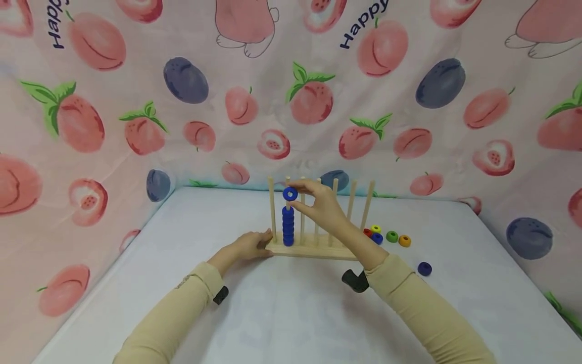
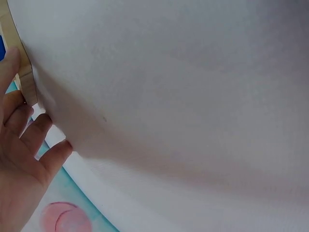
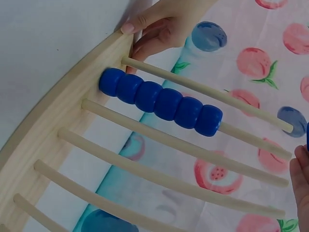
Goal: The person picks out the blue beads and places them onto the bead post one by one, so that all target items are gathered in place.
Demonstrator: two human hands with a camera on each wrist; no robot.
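Note:
A wooden peg rack (image 1: 313,251) stands on the table, its upright pegs in a row. My left hand (image 1: 249,245) grips the rack's left end; the left wrist view shows the thumb on the base (image 2: 28,87) and fingers around its end. Several blue beads (image 1: 288,227) are stacked on the second peg from the left, also visible as a blue column (image 3: 164,102) in the right wrist view. Near that peg's top, my right hand (image 1: 325,205) pinches another blue bead (image 1: 286,195) between thumb and fingers, its hole facing the head camera.
Right of the rack lie loose beads: red (image 1: 367,232), yellow (image 1: 375,229), blue (image 1: 377,238), green (image 1: 392,236) and orange (image 1: 404,240). A dark blue bead (image 1: 425,268) sits closer to the front. Behind the white table (image 1: 291,313) hangs a fruit-patterned cloth (image 1: 273,116).

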